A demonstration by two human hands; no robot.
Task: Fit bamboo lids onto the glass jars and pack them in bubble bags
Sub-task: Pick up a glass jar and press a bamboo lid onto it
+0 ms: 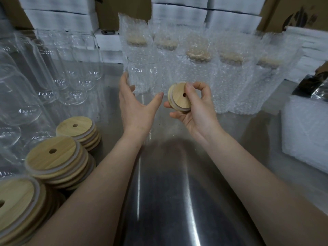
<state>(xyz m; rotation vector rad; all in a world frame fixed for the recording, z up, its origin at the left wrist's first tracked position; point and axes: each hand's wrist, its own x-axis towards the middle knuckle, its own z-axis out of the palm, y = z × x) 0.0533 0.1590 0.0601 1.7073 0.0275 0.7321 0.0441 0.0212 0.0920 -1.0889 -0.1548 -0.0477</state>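
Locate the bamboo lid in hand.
Head view, centre: the right hand pinches the bamboo lid, just right of the left hand, before the bagged jars.

Light is dim and flat. Below the grip of the right hand [198,108] on the bamboo lid [178,99], the steel table [159,192] shows 2 long glare streaks beside a broad dark shadow. Left of the grip the glass jars [26,96] bend and smear — wide-angle distortion; beyond it, the bubble bags [230,80] look soft.
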